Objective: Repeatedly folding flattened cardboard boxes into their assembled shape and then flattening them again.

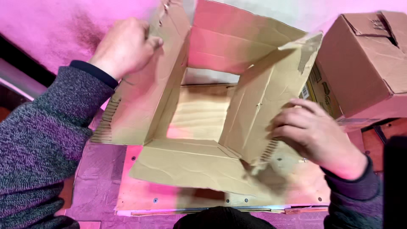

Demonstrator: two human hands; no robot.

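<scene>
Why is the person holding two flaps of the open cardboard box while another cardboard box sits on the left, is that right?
Not quite. The head view shows the second cardboard box on the right, not the left. The rest holds: the left hand grips one flap and the right hand holds the opposite flap of the open cardboard box.

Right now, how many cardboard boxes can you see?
2: an open box in the middle, its flaps held by the left hand and right hand; a closed box at right.
</scene>
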